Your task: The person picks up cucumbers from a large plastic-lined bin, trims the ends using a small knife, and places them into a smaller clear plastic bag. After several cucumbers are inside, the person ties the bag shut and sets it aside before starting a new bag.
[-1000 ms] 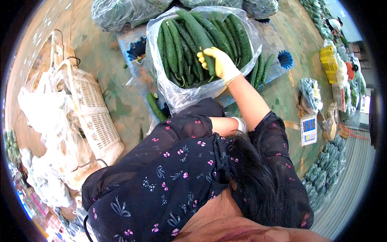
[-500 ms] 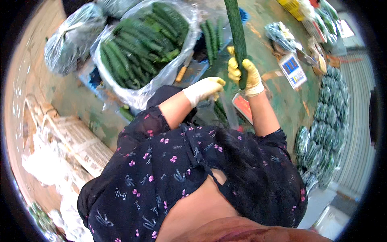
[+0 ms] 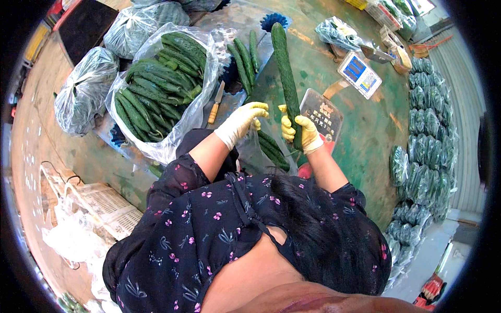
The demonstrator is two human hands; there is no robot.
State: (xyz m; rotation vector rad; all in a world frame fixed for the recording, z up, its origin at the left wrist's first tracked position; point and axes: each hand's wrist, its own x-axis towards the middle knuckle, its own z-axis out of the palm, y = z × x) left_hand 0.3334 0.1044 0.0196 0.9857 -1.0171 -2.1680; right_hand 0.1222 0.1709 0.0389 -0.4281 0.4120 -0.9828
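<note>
My right hand (image 3: 310, 137), in a yellowish glove, grips a long dark green cucumber (image 3: 286, 70) near its lower end, its far tip pointing up and away. To its left is my left hand (image 3: 241, 122), also gloved, with fingers reaching to the right and the thumb apart below them. I see nothing in it. Below and between the hands, several cucumbers (image 3: 272, 150) lie in clear plastic, partly hidden by my body. A dark printed panel (image 3: 326, 112) with rounded corners lies just beyond my right hand.
On the left stands a plastic-lined container (image 3: 204, 99) heaped with cucumbers. A wooden-handled knife (image 3: 214, 111) and loose cucumbers (image 3: 243, 60) lie beside it. Tied bags (image 3: 86, 94) stand farther left. At the right are a digital scale (image 3: 360, 75) and rows of bagged cucumbers (image 3: 425, 143).
The view has shifted, so the surroundings sit lower and farther left. The held cucumber's tip has come into view. My left fingers have straightened; my right hand keeps its grip.
</note>
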